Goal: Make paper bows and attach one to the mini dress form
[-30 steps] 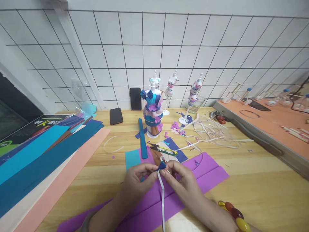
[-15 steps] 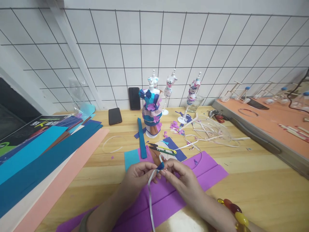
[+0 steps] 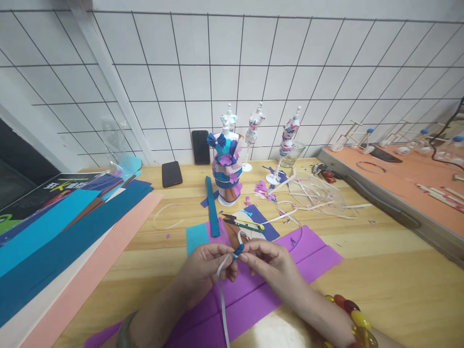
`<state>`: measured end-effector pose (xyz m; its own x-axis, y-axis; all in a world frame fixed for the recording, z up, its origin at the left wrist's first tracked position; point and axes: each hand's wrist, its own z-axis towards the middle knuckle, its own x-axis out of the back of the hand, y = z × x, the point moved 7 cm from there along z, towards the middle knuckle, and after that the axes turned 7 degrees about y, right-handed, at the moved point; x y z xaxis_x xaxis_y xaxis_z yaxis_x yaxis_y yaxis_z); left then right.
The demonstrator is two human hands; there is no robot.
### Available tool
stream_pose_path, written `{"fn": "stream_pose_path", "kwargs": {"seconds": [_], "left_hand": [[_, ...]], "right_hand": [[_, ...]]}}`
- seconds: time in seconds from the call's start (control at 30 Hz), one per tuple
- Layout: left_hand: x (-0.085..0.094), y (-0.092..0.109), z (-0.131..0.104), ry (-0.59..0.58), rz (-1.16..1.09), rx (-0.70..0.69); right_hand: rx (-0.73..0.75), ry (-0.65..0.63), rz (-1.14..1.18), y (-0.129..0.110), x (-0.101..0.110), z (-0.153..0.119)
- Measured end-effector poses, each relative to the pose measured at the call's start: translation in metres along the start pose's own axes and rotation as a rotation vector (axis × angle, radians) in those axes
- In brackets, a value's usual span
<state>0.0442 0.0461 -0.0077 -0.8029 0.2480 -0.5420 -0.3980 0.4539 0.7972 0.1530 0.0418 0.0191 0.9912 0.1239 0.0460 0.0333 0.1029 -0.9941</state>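
Between my two hands is a small folded piece of dark blue paper (image 3: 238, 251), with a thin white ribbon (image 3: 223, 309) passing round it. My left hand (image 3: 208, 266) pinches the blue piece and the ribbon from the left. From the other side, the thumb and forefinger of my right hand (image 3: 273, 261) close on the piece at its right edge. One ribbon end hangs down toward me; another part curls up behind the fingers. Under the hands lies a purple paper sheet (image 3: 306, 256). Yellow-and-green thread snips (image 3: 246, 223) rest just beyond.
A small dress form (image 3: 227, 166) in coloured paper stands ahead, with other small forms (image 3: 255, 125) behind. Tangled ribbon (image 3: 322, 193) lies right, before an orange-topped board (image 3: 398, 179). Paper strips (image 3: 72, 241) cover the left; two phones (image 3: 171, 174) are at the back.
The blue piece has turned a little more upright between my fingers. My left hand's lower fingers have shifted slightly, and the hanging ribbon has swung slightly left.
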Motion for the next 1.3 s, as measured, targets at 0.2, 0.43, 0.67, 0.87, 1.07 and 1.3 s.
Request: {"fn": "stream_pose_path", "kwargs": {"seconds": [0.2, 0.43, 0.67, 0.87, 1.07, 1.3], "left_hand": [[0.0, -0.003, -0.002, -0.008, -0.033, 0.059], [0.002, -0.002, -0.001, 0.034, -0.037, 0.067], [0.002, -0.005, -0.003, 0.037, -0.081, 0.128], [0.003, -0.009, -0.004, 0.043, -0.125, 0.181], [0.0, -0.009, -0.005, 0.001, -0.147, 0.215], [-0.002, -0.01, -0.006, -0.022, -0.153, 0.24]], "right_hand": [[0.045, 0.029, -0.067, 0.001, 0.004, 0.001], [0.146, 0.065, -0.15, -0.007, 0.007, 0.002], [0.177, 0.029, -0.145, -0.011, 0.005, 0.003], [0.221, 0.017, -0.146, -0.016, 0.004, 0.003], [0.239, 0.003, -0.154, -0.016, 0.004, 0.002], [0.139, -0.013, -0.087, -0.006, 0.003, 0.001]]}}
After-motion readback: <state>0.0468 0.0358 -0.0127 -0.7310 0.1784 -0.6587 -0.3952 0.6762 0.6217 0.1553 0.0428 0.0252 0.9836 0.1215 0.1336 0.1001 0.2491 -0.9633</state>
